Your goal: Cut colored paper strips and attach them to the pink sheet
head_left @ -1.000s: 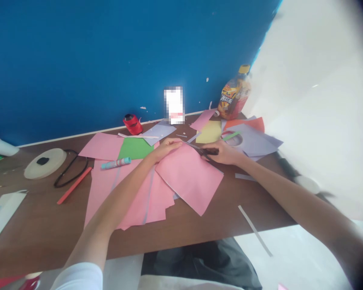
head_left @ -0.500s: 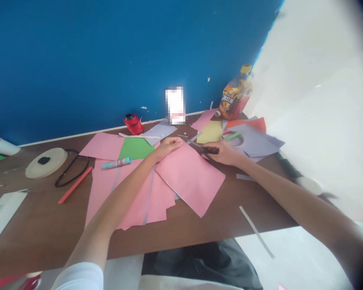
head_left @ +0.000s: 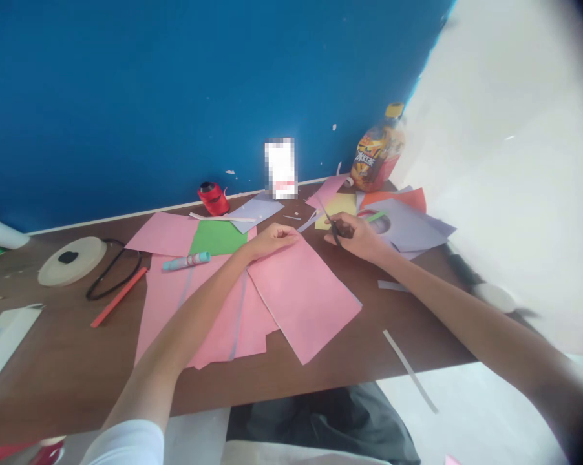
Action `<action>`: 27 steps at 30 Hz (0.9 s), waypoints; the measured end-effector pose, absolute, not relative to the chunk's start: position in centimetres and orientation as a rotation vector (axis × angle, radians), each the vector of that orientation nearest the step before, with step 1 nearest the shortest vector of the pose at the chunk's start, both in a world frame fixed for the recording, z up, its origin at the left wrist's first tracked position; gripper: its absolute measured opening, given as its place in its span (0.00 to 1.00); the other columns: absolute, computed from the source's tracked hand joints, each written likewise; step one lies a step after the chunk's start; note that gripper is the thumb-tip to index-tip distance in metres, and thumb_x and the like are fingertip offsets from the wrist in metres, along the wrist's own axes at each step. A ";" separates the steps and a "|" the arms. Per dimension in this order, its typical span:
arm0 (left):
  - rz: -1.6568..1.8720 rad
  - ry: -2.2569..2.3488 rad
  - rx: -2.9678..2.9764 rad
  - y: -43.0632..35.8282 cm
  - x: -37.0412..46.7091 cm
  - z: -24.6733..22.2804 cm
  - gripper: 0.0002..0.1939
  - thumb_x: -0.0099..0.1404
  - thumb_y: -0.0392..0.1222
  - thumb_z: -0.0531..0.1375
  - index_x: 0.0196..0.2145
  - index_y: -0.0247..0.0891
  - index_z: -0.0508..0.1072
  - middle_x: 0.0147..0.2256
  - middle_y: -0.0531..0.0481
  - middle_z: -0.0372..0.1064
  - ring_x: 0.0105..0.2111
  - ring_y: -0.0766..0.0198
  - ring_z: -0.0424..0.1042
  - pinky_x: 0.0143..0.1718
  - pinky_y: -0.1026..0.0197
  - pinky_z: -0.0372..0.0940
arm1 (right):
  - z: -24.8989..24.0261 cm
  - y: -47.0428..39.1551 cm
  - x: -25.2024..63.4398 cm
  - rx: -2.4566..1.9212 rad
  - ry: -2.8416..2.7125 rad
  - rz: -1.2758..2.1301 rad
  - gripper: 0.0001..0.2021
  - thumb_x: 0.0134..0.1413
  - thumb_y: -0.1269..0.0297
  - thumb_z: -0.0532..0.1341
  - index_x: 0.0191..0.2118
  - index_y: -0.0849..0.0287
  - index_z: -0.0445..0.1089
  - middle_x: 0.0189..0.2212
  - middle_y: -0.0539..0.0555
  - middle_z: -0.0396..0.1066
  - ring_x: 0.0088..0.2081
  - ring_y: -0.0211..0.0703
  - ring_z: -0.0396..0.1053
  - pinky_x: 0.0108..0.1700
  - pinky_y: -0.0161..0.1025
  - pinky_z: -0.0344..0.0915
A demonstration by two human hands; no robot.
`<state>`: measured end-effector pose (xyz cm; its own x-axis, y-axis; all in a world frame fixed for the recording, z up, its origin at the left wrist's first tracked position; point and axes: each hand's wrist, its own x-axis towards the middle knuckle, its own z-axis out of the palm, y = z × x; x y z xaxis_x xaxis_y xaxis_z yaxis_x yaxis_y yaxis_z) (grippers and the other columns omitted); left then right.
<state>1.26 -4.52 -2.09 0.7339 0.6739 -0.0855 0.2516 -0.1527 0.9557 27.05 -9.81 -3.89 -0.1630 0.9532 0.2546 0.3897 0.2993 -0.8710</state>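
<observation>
Scissors (head_left: pixel 336 231) had been drawn away from the upper edge of the pink sheet (head_left: pixel 306 297) since the picture half a second earlier, and the sheet's lower corner had been swung toward the near edge of the counter (head_left: pixel 340 358).

In the head view, the sheet was positioned in front of the person, its left side overlapping the cut pink pieces (head_left: pixel 214 303). Its top corner was pinched by the left hand (head_left: pixel 275 242). The scissors were gripped by the right hand (head_left: pixel 357 236), with the blades directed toward the blue wall (head_left: pixel 127 97), over the yellow paper (head_left: pixel 344 205). The hands were kept apart. Whether the blades were parted could not be told.

For cutting, the following was judged good practice. The sheet was best held taut, with the left fingers clear of the blade line. The edge was best seated deep between the blades and the sheet turned, rather than the wrist. The lavender strip (head_left: pixel 307 224) just beyond the corner was best kept out of the cut.
</observation>
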 end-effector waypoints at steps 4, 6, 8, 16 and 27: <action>0.367 0.766 1.794 -4.8 1.9 -2.2 0.21 0.59 0.58 0.60 0.33 0.34 0.76 0.28 0.49 0.71 0.27 0.64 0.67 0.29 0.61 0.60 | -3.5 -10.4 26.0 -1.097 -1.706 1.062 0.23 0.44 0.55 0.70 0.45 0.56 0.66 0.39 0.56 0.76 0.37 0.44 0.73 0.40 0.41 0.68; 0.353 0.774 1.873 -5.0 2.4 -2.3 0.21 0.60 0.58 0.58 0.30 0.35 0.76 0.25 0.51 0.68 0.24 0.66 0.64 0.27 0.61 0.58 | -3.4 -10.7 25.5 -1.075 -1.714 1.082 0.23 0.44 0.55 0.70 0.45 0.56 0.66 0.39 0.57 0.76 0.37 0.44 0.73 0.40 0.42 0.68; 0.362 0.768 1.972 -5.3 2.8 -2.4 0.20 0.61 0.57 0.57 0.27 0.36 0.74 0.22 0.52 0.64 0.22 0.67 0.60 0.25 0.61 0.55 | -3.4 -10.8 25.2 -1.067 -1.709 1.071 0.22 0.44 0.56 0.70 0.44 0.56 0.66 0.38 0.56 0.76 0.37 0.44 0.73 0.40 0.42 0.68; 0.383 0.821 2.169 -6.3 3.8 -2.5 0.19 0.62 0.53 0.55 0.20 0.37 0.66 0.22 0.53 0.56 0.23 0.67 0.55 0.27 0.60 0.49 | -3.8 -10.7 25.2 -1.024 -1.676 1.088 0.20 0.44 0.59 0.70 0.43 0.57 0.66 0.31 0.51 0.73 0.33 0.41 0.70 0.39 0.41 0.66; 0.355 0.870 2.174 -7.6 4.2 -1.6 0.19 0.63 0.53 0.53 0.24 0.36 0.68 0.23 0.53 0.60 0.24 0.67 0.56 0.28 0.62 0.50 | -4.1 -10.5 24.8 -1.006 -1.714 1.060 0.16 0.47 0.66 0.65 0.44 0.58 0.66 0.30 0.50 0.71 0.31 0.38 0.67 0.35 0.37 0.64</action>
<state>4.22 -7.57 -1.61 0.7300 0.6831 -0.0203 0.4738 -0.4845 0.7354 24.76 -10.53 -4.12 -0.3049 0.9193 0.2487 0.1886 0.3143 -0.9304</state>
